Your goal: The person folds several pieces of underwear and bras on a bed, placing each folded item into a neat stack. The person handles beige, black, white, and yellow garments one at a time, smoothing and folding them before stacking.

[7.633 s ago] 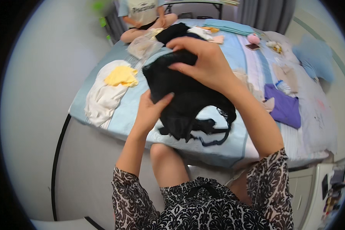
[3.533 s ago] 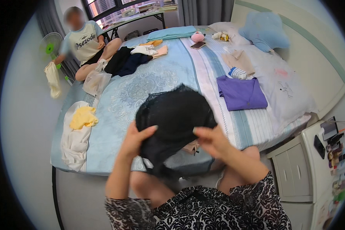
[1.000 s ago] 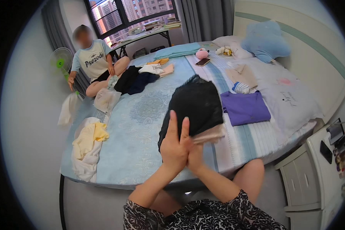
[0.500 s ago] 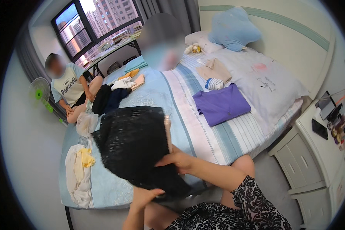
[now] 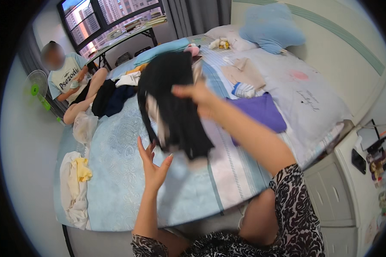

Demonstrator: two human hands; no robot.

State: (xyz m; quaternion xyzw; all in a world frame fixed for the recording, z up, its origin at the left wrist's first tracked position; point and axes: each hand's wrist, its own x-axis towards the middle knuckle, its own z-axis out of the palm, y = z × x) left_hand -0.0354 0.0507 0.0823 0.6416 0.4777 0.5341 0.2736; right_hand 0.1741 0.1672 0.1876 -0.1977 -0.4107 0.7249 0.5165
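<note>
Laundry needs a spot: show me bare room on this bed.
The blue bedspread is bare between the white cloth and pale stripe, beneath the left hand. Crowded: far left, around dark clothes; beside the pillow, around the purple garment.

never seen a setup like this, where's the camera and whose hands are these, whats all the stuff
No machine here, just a person working bare-handed. The view comes from a fisheye camera on that person's head, looking down, so straight edges bend. The right hand holds up a black garment with beige fabric showing; the left hand is open below. On the bed lie a purple garment, a beige cloth, a white garment, a yellow cloth and a plastic bag. Another person sits at the far left.
</note>
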